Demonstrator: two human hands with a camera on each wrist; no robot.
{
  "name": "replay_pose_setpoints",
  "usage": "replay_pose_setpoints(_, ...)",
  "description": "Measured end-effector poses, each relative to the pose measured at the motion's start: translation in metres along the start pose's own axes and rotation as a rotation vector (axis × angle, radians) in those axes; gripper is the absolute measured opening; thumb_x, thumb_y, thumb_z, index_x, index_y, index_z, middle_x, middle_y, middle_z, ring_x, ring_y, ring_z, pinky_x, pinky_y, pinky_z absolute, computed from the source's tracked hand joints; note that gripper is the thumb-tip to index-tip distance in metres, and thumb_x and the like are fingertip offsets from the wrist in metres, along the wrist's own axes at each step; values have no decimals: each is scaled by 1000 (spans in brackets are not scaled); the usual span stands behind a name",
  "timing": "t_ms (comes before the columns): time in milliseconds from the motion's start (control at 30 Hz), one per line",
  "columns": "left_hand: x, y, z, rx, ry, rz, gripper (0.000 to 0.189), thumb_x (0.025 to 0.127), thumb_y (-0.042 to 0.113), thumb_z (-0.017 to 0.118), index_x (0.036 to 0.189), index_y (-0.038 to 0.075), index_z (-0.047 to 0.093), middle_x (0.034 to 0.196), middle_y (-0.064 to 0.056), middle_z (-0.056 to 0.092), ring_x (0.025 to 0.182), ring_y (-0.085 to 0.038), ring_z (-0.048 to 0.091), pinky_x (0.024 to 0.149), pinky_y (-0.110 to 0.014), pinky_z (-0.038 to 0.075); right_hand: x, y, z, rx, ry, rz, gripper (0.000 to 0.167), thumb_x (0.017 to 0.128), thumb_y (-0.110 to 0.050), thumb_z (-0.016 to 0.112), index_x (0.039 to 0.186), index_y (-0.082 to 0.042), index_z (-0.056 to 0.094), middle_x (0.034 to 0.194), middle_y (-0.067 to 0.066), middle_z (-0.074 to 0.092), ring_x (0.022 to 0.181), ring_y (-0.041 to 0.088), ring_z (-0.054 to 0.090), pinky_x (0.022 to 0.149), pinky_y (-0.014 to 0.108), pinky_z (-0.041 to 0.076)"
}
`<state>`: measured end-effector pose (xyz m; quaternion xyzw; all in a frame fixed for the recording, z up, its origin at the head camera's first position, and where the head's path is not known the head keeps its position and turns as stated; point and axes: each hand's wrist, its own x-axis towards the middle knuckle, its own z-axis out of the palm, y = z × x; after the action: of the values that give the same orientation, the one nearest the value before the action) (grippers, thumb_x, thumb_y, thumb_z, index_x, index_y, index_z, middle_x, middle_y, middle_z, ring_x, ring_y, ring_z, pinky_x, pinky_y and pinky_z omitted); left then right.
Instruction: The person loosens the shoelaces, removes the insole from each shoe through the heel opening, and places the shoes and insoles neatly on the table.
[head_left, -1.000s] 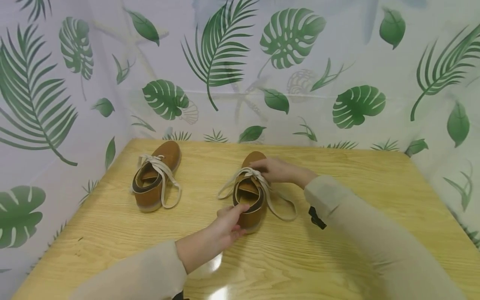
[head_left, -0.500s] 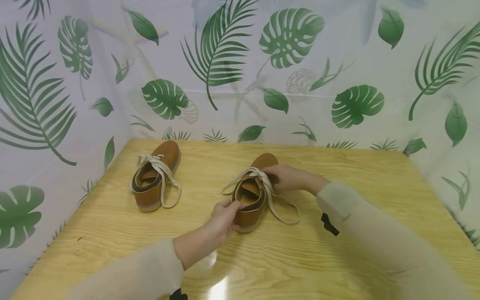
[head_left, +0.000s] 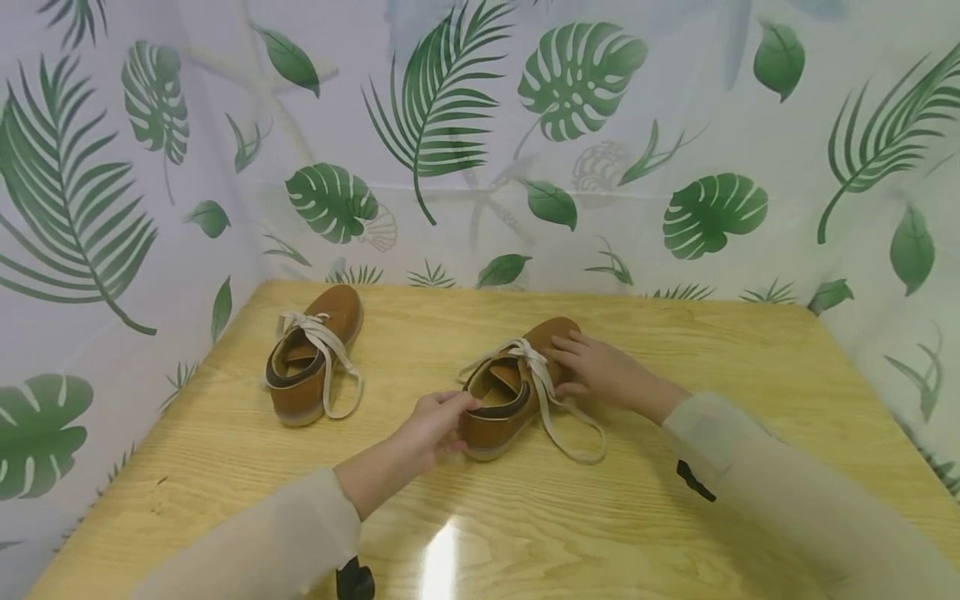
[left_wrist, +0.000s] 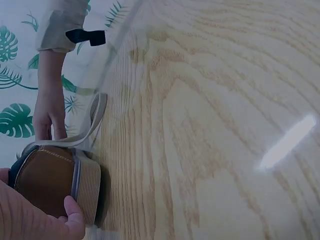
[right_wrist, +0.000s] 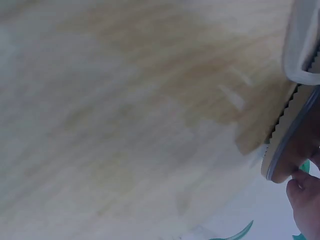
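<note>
Head view: the left hand point(head_left: 429, 432) pinches the heel end of a brown low-cut shoe point(head_left: 495, 432) with flat cream laces point(head_left: 534, 357), its thumb over the rim, while the right hand point(head_left: 613, 372), fingers loosely extended, rests against the toe without gripping. That shoe sits sole-down near the middle of a yellowish wood-grain table point(head_left: 697, 350), toe angled away to the right. Well apart to the left stands a matching brown laced shoe point(head_left: 302, 395), near white leaf-print fabric point(head_left: 615, 221).
</note>
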<state>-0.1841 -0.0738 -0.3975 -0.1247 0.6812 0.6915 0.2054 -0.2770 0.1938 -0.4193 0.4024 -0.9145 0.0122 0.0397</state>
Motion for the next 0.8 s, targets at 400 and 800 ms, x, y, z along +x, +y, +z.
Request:
replay_pose_setpoints(400, 15, 9, -15, 89, -37, -2, 54, 85, 20, 59, 132, -4, 45, 136, -23, 38, 122, -37, 39, 93, -39, 50, -23, -19, 11, -4, 103, 194, 70, 85, -42, 63, 137, 2, 46, 137, 28, 45, 127, 46, 40, 94, 52, 49)
replay_pose_setpoints(800, 26, 17, -24, 202, -75, 89, 45, 89, 20, 54, 129, 0, 47, 139, -22, 38, 122, -39, 42, 88, -40, 53, -36, -34, 10, 56, 126, 299, 69, 85, -45, 64, 133, 2, 51, 136, 28, 47, 128, 43, 41, 102, 53, 42)
